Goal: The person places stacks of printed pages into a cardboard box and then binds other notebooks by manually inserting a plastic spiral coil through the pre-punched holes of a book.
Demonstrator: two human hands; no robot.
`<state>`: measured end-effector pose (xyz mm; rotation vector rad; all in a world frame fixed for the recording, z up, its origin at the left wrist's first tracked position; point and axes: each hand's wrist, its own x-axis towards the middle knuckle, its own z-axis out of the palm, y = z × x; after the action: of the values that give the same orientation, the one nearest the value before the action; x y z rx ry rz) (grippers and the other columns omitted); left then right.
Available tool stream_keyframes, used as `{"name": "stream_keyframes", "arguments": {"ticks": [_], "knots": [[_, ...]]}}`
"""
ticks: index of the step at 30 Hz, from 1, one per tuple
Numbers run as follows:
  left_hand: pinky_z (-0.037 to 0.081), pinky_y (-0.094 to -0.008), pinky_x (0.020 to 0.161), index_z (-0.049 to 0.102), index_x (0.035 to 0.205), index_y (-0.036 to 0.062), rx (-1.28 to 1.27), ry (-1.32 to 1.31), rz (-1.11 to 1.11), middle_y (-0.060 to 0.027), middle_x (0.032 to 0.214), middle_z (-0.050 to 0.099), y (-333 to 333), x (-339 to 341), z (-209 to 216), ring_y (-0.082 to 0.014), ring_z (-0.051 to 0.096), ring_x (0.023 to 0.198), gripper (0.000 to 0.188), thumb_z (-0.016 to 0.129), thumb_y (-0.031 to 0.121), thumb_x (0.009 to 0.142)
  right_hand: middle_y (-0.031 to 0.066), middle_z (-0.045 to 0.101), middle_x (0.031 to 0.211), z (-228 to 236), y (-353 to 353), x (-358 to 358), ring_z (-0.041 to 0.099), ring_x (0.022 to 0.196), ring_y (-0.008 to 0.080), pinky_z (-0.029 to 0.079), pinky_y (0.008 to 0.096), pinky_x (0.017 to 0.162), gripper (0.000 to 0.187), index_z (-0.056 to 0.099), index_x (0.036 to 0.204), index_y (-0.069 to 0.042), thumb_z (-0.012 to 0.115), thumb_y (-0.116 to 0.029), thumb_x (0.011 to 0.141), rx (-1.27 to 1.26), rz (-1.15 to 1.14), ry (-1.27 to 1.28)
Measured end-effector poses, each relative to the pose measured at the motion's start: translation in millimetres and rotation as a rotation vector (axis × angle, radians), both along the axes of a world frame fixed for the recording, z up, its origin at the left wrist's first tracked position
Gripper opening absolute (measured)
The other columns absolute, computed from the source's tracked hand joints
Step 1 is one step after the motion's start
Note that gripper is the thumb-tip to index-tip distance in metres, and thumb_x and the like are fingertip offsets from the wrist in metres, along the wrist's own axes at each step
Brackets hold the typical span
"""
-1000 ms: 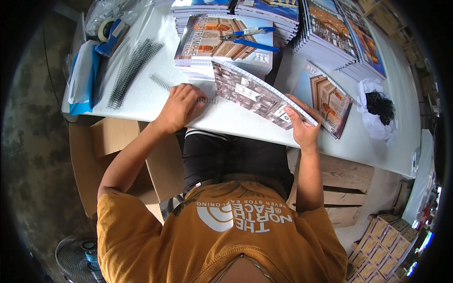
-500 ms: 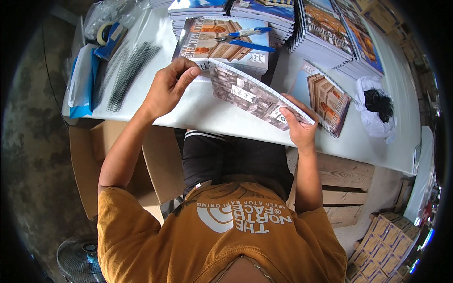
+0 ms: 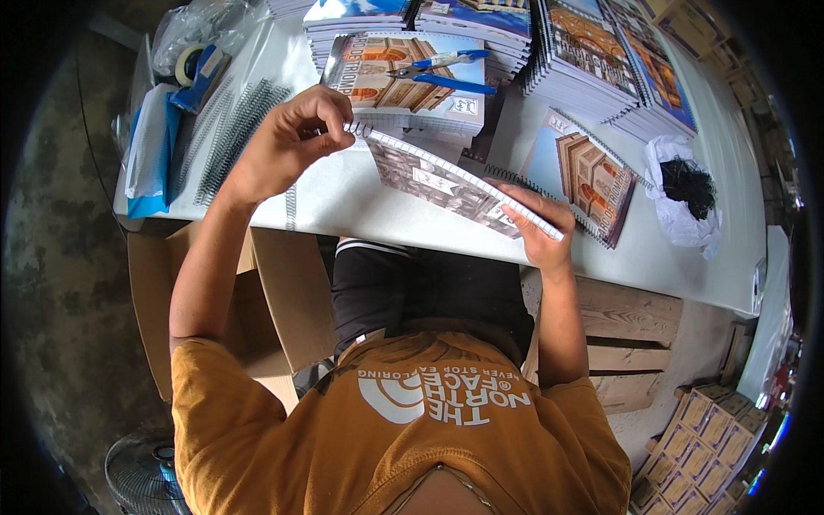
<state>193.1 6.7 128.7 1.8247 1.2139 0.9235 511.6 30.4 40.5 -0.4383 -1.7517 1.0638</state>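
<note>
I hold a thin printed notebook tilted above the white table, its punched edge facing up. My left hand pinches the end of a white spiral coil at the notebook's upper left corner. My right hand grips the notebook's lower right end from below. A bound notebook with a building picture on its cover lies on the table just right of it.
Blue-handled pliers rest on a stack of notebooks. More stacks fill the far side. Loose black coils, a tape roll, a white bag of black scraps, cardboard boxes below left.
My left hand lifted off the table and rose to the notebook's upper left corner, now pinching the coil end. The notebook tilted up higher; my right hand kept its grip.
</note>
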Motion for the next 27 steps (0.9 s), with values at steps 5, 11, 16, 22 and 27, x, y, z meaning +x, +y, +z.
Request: {"name": "stream_keyframes", "arguments": {"ticks": [5, 11, 16, 22, 27], "knots": [[0.044, -0.0341, 0.081, 0.057, 0.088, 0.0031, 0.186, 0.494, -0.003, -0.0088, 0.099, 0.057, -9.2, 16.8, 26.3, -0.0231, 0.055, 0.093, 0.012, 0.065, 0.005, 0.080, 0.0158, 0.066, 0.103, 2.7, -6.9, -0.4, 0.065, 0.091, 0.0206, 0.051, 0.0280, 0.079, 0.026, 0.062, 0.107, 0.003, 0.060, 0.004, 0.081, -0.119, -0.046, -0.047], [0.044, -0.0377, 0.082, 0.061, 0.090, 0.0035, 0.443, 0.909, 0.051, -0.0088, 0.095, 0.061, -11.0, 32.7, 42.2, -0.0280, 0.056, 0.090, 0.022, 0.071, 0.010, 0.072, 0.0132, 0.066, 0.104, 4.7, -8.6, -7.1, 0.065, 0.091, 0.0191, 0.051, 0.0274, 0.079, 0.028, 0.063, 0.107, 0.002, 0.061, 0.005, 0.079, -0.066, -0.040, -0.031], [0.042, -0.0367, 0.089, 0.061, 0.096, 0.0058, 0.262, 1.065, 0.008, -0.0081, 0.098, 0.063, -12.6, 38.7, 48.9, -0.0273, 0.057, 0.095, 0.026, 0.070, 0.014, 0.074, 0.0144, 0.065, 0.105, 2.5, -13.0, -13.2, 0.064, 0.095, 0.0206, 0.051, 0.0300, 0.083, 0.032, 0.062, 0.108, 0.002, 0.060, 0.010, 0.076, 0.032, -0.027, -0.017], [0.043, -0.0383, 0.085, 0.060, 0.101, 0.0057, 0.362, 0.943, 0.033, -0.0096, 0.098, 0.064, -14.9, 22.1, 43.4, -0.0286, 0.058, 0.091, 0.023, 0.064, 0.015, 0.081, 0.0164, 0.063, 0.110, 8.4, -22.9, -19.9, 0.061, 0.103, 0.0239, 0.049, 0.0291, 0.087, 0.032, 0.061, 0.109, 0.003, 0.060, 0.010, 0.078, -0.306, 0.004, 0.197], [0.046, -0.0396, 0.078, 0.059, 0.105, 0.0042, 0.085, 0.853, -0.146, -0.0124, 0.103, 0.062, -8.3, 10.0, 57.9, -0.0292, 0.058, 0.090, 0.025, 0.062, 0.015, 0.083, 0.0163, 0.063, 0.110, 6.1, -12.1, -14.6, 0.062, 0.101, 0.0232, 0.049, 0.0291, 0.086, 0.033, 0.061, 0.110, 0.003, 0.060, 0.010, 0.078, -0.041, 0.089, -0.008]]}}
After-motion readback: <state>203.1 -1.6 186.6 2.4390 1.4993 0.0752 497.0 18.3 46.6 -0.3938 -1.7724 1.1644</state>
